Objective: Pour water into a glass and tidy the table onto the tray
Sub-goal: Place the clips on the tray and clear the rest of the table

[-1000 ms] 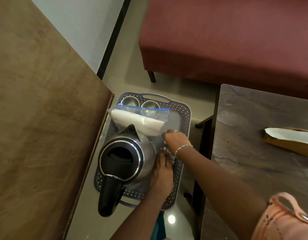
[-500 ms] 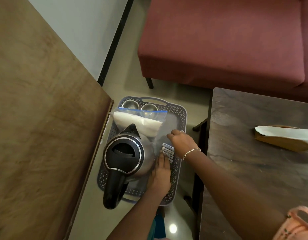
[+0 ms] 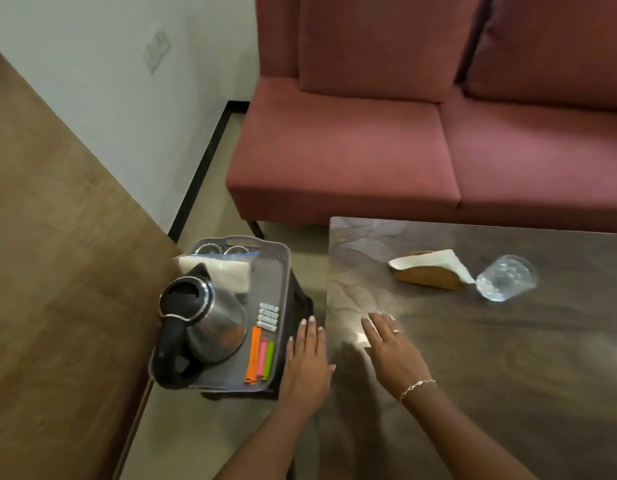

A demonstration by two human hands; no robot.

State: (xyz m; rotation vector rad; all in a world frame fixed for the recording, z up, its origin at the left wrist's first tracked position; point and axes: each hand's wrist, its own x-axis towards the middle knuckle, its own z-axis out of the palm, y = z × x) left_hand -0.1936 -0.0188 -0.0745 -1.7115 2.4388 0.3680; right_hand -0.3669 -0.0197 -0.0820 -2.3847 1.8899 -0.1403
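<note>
Grey tray (image 3: 283,271), just left of the left hand (image 3: 307,365), holds a steel kettle (image 3: 210,320), four batteries (image 3: 269,317) and coloured clips (image 3: 260,358). Left hand is flat, fingers straight, empty. Right hand (image 3: 390,348) is spread, empty, over the dark table (image 3: 507,393). Clear glass (image 3: 506,277) stands well beyond the right hand, just beside the napkin holder (image 3: 426,277). Red sofa (image 3: 369,140) is behind.

- The dark wooden table (image 3: 507,375) on my right carries a brown napkin holder (image 3: 426,277) with a white napkin (image 3: 435,259) in it, and a clear glass (image 3: 506,278) just beside the holder's right end.
- The grey tray (image 3: 282,271), left of the table, rests on a black stand (image 3: 301,303).
- On the tray: a steel kettle (image 3: 213,323) at the left, four batteries (image 3: 268,317) beside it, three coloured clips (image 3: 260,356) nearer me, a plastic bag (image 3: 227,271) and two steel cups (image 3: 220,250) at the far end.
</note>
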